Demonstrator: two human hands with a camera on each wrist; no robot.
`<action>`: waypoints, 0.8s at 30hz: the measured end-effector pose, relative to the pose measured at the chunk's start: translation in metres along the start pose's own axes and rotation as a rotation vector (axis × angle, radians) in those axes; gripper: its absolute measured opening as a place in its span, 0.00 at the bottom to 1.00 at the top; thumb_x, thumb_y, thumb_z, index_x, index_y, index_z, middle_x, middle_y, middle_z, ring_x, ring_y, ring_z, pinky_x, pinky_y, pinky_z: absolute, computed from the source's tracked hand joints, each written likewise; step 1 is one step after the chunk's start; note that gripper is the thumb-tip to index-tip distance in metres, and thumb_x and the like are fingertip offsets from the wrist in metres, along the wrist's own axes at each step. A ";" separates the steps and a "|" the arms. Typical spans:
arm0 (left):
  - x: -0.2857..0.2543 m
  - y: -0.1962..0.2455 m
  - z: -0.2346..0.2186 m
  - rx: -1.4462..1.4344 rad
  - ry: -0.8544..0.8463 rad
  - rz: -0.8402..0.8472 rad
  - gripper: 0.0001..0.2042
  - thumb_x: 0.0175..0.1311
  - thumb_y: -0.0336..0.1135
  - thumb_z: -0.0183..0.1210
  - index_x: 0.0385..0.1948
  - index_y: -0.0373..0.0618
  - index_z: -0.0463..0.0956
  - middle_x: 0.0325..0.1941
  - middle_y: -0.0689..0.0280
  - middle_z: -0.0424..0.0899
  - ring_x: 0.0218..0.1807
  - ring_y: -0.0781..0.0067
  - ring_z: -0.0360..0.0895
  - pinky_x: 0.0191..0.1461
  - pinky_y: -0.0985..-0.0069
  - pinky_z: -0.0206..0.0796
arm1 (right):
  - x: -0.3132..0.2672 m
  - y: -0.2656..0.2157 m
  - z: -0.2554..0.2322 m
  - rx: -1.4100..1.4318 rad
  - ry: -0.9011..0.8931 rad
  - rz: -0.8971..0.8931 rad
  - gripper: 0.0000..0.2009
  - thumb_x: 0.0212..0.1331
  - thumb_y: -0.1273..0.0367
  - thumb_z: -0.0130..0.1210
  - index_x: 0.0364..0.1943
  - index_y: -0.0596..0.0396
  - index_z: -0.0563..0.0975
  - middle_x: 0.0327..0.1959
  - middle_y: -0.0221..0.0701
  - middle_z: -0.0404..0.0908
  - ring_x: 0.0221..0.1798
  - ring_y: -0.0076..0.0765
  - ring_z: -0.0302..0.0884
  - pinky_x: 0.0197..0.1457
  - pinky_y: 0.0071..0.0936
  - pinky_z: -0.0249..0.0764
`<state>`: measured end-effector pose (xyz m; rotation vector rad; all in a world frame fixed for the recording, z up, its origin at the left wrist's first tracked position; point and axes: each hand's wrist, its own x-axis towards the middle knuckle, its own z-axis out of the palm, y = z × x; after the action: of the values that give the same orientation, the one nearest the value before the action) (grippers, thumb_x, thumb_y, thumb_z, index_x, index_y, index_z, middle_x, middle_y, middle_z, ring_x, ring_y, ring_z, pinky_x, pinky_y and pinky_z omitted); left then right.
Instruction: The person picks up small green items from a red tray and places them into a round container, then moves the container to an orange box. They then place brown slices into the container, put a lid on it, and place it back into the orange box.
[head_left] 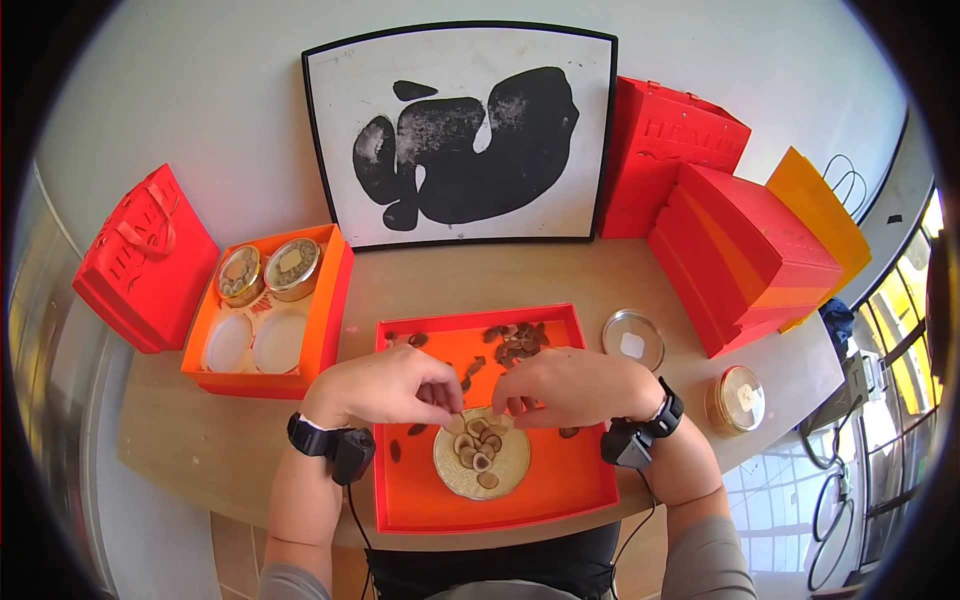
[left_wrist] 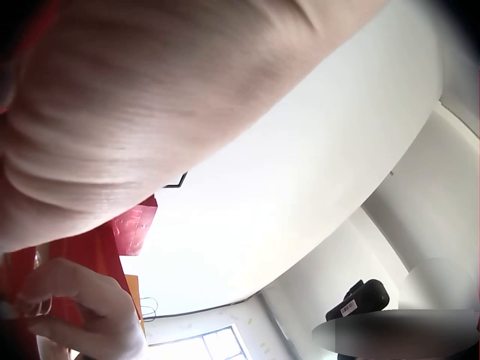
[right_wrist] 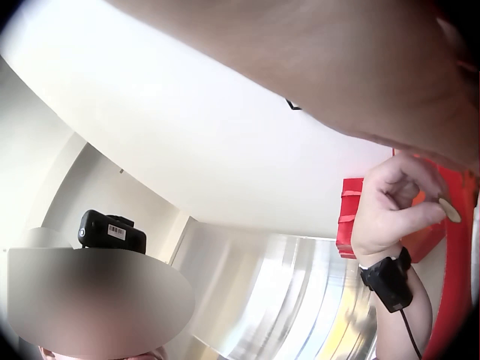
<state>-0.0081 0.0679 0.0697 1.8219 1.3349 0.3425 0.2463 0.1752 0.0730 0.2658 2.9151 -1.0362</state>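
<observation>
A round cream-coloured dish [head_left: 460, 487] sits in the red-rimmed orange tray [head_left: 560, 490] and holds several dried slices [head_left: 483, 462], pale with dark brown rims. Over the dish's far left edge, my left hand [head_left: 395, 388] pinches a pale dried slice [right_wrist: 450, 210] between thumb and fingertip. My right hand [head_left: 575, 387] bends over the far right edge, its curled fingertips at another pale slice [head_left: 495, 416]; the left wrist view shows this right hand [left_wrist: 82, 307] with fingers and thumb brought together. Darker brown slices [head_left: 518, 342] lie heaped and scattered in the tray beyond the hands.
To the left stands an orange box [head_left: 262, 375] with two filled round tubs [head_left: 292, 268] and a red bag [head_left: 145, 260]. A clear lid [head_left: 633, 338] and a jar [head_left: 735, 400] are at right, before a red box [head_left: 745, 255]. A framed board [head_left: 460, 150] leans behind.
</observation>
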 end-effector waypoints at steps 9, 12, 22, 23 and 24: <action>0.000 0.010 0.001 0.128 0.018 -0.069 0.16 0.63 0.40 0.68 0.46 0.39 0.84 0.37 0.62 0.89 0.38 0.70 0.85 0.46 0.72 0.77 | 0.003 0.028 0.041 -0.702 -0.177 0.257 0.12 0.50 0.70 0.65 0.40 0.55 0.83 0.40 0.39 0.86 0.42 0.47 0.86 0.42 0.38 0.81; 0.000 0.007 0.002 0.123 0.031 -0.101 0.17 0.63 0.41 0.69 0.47 0.38 0.84 0.38 0.61 0.88 0.39 0.69 0.85 0.47 0.71 0.77 | 0.009 0.026 0.037 -0.717 -0.195 0.301 0.12 0.47 0.71 0.67 0.37 0.55 0.83 0.38 0.40 0.86 0.42 0.47 0.87 0.42 0.39 0.81; 0.000 -0.001 -0.004 0.131 0.061 -0.101 0.17 0.64 0.41 0.68 0.47 0.37 0.84 0.39 0.59 0.88 0.41 0.68 0.85 0.48 0.71 0.77 | 0.007 0.031 0.012 -0.481 -0.068 0.249 0.06 0.54 0.77 0.61 0.35 0.62 0.82 0.31 0.41 0.86 0.38 0.50 0.87 0.38 0.39 0.81; 0.000 -0.002 -0.005 0.139 0.066 -0.116 0.17 0.65 0.41 0.68 0.47 0.38 0.84 0.39 0.59 0.88 0.41 0.68 0.85 0.48 0.71 0.77 | 0.008 0.027 0.007 -0.386 -0.062 0.319 0.06 0.55 0.77 0.60 0.36 0.61 0.82 0.30 0.41 0.85 0.38 0.48 0.87 0.39 0.40 0.81; 0.000 -0.003 -0.006 0.147 0.071 -0.132 0.17 0.65 0.41 0.67 0.47 0.38 0.84 0.39 0.59 0.88 0.41 0.68 0.85 0.48 0.70 0.77 | 0.009 0.028 0.007 -0.387 -0.065 0.317 0.06 0.55 0.77 0.60 0.36 0.61 0.82 0.30 0.41 0.85 0.38 0.48 0.87 0.39 0.40 0.81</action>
<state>-0.0139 0.0705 0.0715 1.8442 1.5571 0.2458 0.2416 0.1932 0.0489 0.6315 2.8073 -0.4193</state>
